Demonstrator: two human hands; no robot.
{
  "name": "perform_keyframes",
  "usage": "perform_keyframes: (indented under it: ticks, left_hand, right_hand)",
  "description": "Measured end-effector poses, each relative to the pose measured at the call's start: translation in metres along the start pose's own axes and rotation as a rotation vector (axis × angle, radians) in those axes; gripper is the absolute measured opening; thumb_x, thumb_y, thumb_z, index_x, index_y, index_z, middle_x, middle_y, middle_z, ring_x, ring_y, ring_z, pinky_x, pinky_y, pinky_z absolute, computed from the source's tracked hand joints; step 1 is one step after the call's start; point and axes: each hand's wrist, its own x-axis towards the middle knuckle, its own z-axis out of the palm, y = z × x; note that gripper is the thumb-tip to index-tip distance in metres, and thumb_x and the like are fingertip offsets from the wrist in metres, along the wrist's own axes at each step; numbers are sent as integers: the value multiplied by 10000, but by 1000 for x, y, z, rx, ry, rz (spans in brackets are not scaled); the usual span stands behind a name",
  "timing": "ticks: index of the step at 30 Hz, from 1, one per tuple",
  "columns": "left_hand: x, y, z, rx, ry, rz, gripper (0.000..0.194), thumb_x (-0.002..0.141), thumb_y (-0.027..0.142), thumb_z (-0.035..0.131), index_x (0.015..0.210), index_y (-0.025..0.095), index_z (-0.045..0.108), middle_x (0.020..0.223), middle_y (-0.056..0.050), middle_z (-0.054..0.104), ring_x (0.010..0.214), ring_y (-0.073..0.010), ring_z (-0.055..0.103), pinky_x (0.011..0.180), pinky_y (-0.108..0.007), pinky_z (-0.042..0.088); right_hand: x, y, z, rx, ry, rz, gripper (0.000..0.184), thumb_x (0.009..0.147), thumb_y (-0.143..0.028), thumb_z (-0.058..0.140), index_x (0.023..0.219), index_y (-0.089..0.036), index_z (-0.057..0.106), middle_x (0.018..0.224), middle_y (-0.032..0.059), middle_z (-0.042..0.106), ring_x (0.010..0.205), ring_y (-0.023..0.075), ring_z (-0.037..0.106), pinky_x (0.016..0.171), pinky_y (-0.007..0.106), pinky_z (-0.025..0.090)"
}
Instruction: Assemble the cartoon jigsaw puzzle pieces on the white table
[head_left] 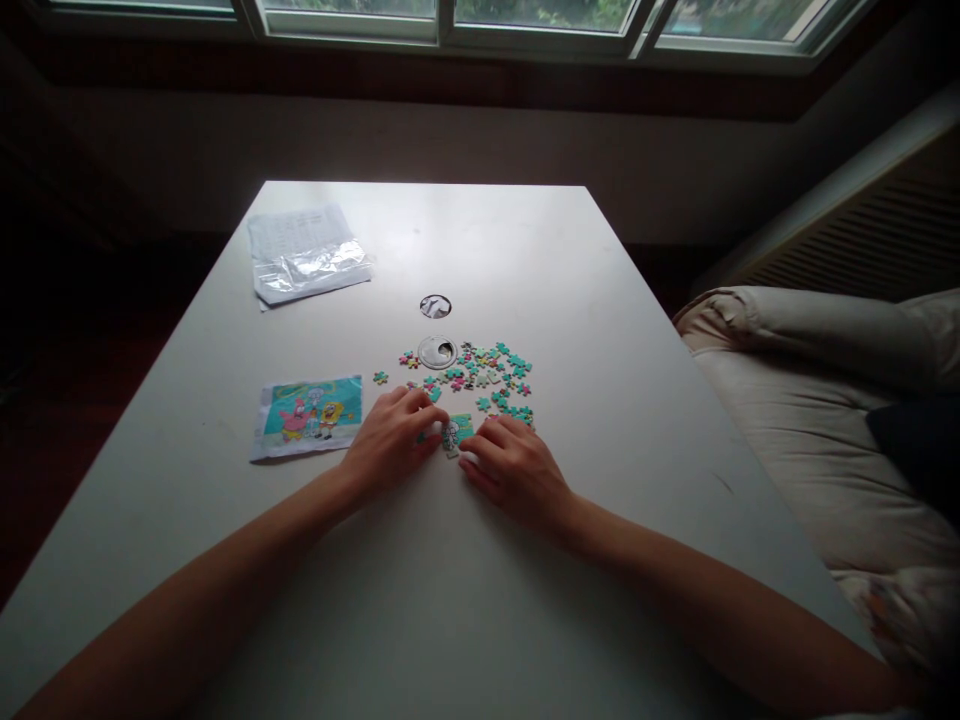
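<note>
A small joined patch of jigsaw puzzle (456, 436), teal with a pale grey figure on it, lies flat on the white table (600, 620) between my hands. My left hand (391, 436) is at its left edge, fingers curled in around a bit of teal puzzle piece. From the other side, my right hand (519, 468) has its bent fingers and thumb closed at the patch's right edge. Loose jigsaw pieces (501, 402) in teal, pink and yellow spread just beyond my fingers, and some are partly hidden by the right hand.
Left of my left hand lies a printed picture sheet (311, 415) with cartoon figures. Farther back are papers with a clear plastic bag (311, 262). A round grommet (437, 352) and a round hole (436, 306) sit mid-table. A cushioned seat (795, 400) stands along the right side.
</note>
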Motion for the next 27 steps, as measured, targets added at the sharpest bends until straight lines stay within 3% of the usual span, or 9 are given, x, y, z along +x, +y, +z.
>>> perform_keyframes:
  ticks: [19,27]
  left_hand:
    - [-1,-1,6,16,44,-24,78,899,253,660,974,233,663,1011,-49,605,1020,-240,525,945,-396,433]
    - [1,-2,6,-10,43,-10,70,898,255,661,962,226,660,994,-45,601,984,-232,526,917,-384,437]
  right_hand:
    - [2,-5,13,-51,70,8,148,963,-278,602,852,-201,662,876,55,610,905,212,517,853,348,415]
    - [4,-3,18,-56,101,-16,165,968,-344,606,1003,-211,698,896,64,613,897,221,510,844,358,426]
